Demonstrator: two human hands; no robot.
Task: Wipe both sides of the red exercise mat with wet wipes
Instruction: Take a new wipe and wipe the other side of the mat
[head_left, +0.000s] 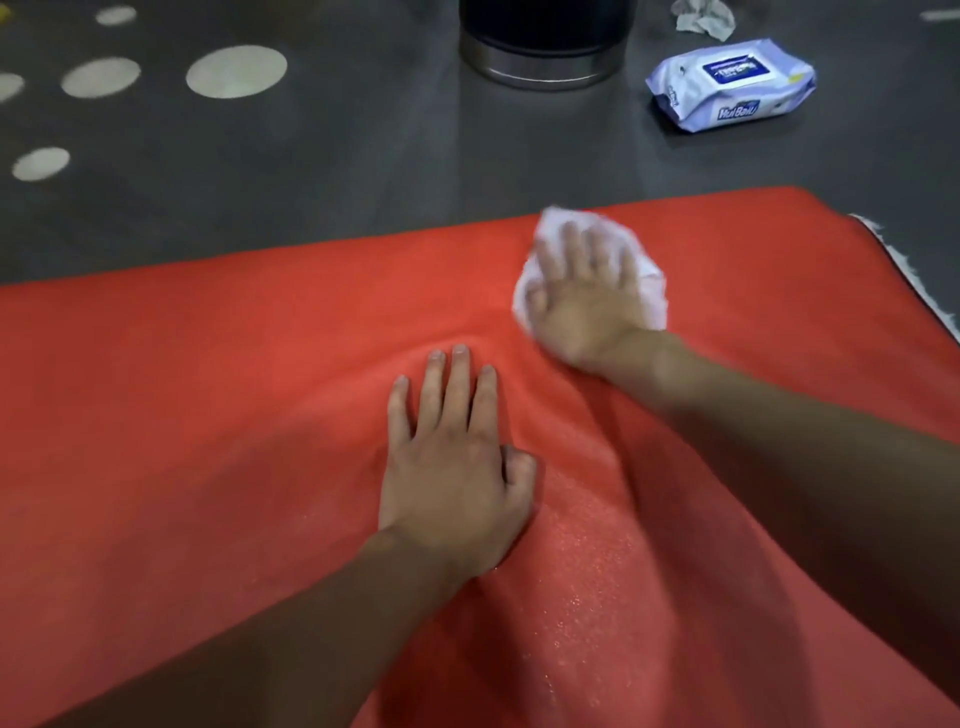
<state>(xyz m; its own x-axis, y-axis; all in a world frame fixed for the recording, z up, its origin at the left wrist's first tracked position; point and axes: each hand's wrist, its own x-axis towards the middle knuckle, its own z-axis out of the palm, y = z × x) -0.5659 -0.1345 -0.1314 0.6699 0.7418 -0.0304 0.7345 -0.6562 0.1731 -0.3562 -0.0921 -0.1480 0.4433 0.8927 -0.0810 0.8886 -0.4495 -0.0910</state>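
The red exercise mat lies flat on the dark floor and fills the lower part of the view. My right hand presses a white wet wipe flat onto the mat near its far edge, fingers spread and straight, the image blurred there. My left hand rests palm down on the mat nearer to me, fingers straight. A wet sheen shows on the mat below my left hand.
A blue-and-white pack of wet wipes lies on the floor beyond the mat at the upper right. A crumpled used wipe sits behind it. A round dark bin with a metal base stands at the top centre.
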